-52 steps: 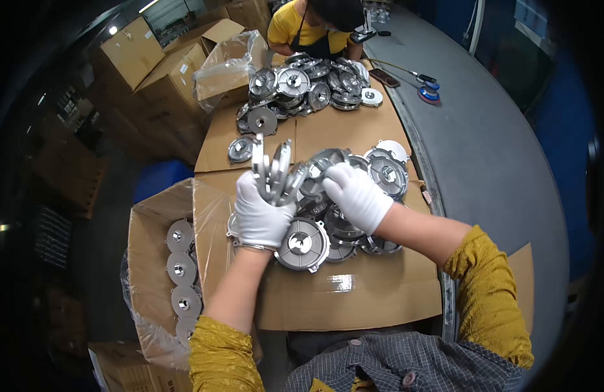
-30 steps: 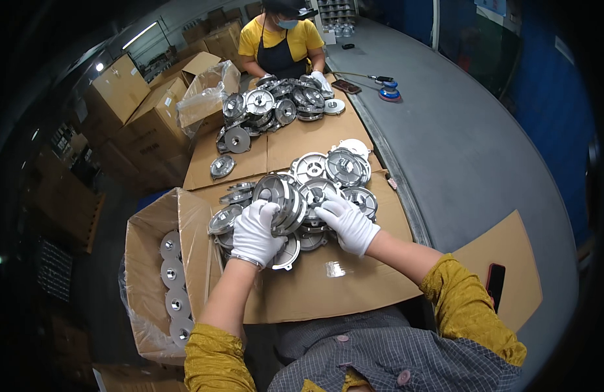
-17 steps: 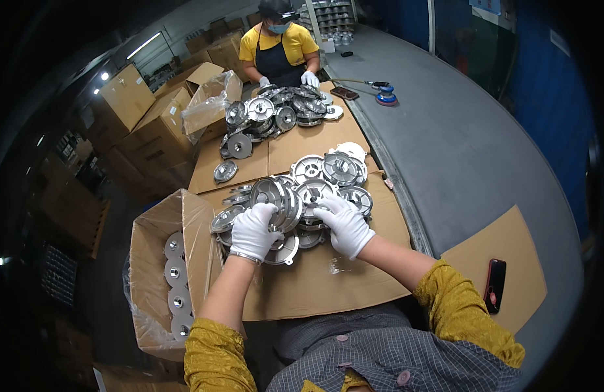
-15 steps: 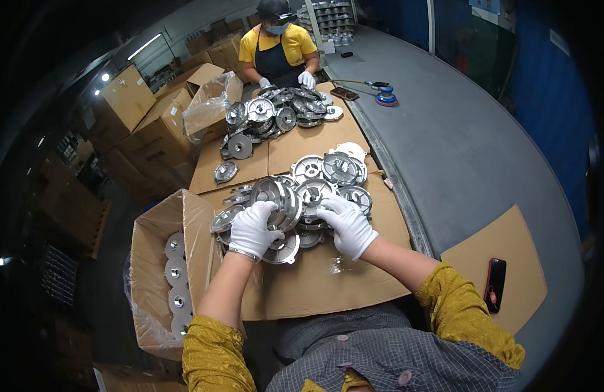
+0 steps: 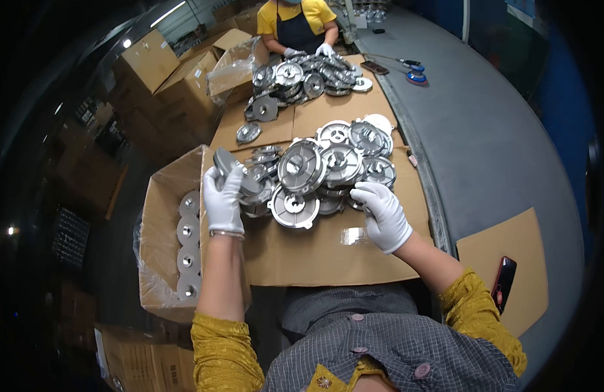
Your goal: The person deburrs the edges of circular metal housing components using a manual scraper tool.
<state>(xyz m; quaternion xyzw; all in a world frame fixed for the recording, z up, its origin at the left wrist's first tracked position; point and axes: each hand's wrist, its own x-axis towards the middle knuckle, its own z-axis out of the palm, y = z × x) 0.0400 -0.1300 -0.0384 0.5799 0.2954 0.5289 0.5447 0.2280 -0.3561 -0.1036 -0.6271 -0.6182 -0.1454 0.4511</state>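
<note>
Long grey desk (image 5: 491, 150), curving off up the right side of the view. Dim storeroom to the left, stacked with brown cartons (image 5: 148, 62), ceiling strip lights glaring above. Flattened cardboard sheets (image 5: 328, 251) spread over the desk's left half, another sheet (image 5: 511, 255) near the right edge with a dark phone (image 5: 504, 282) lying on it. Open carton (image 5: 159, 261) just left of the desk, plastic-lined, with round metal discs (image 5: 187, 238) stacked in a column inside. At the far end, a second person in a yellow top and dark apron, gloved hands on a separate pile of castings (image 5: 308, 78). Blue sander (image 5: 416, 76) beside that pile.

Nearer in, a heap of round metal castings (image 5: 328, 170) on the cardboard, right in front: silvery grey, disc-shaped, raised hubs at the centre, ribs and small lugs round the rims, overlapping and tilted against each other. One large disc (image 5: 293, 208) leaning at the front of the heap.

Both hands in white gloves. Left hand (image 5: 223, 199) at the heap's left edge, over the open carton's rim, fingers closed around one casting (image 5: 225, 163) held tilted, edge up. Right hand (image 5: 382, 212) at the heap's lower right, fingers loosely curled, fingertips touching the nearest castings, gripping nothing.
</note>
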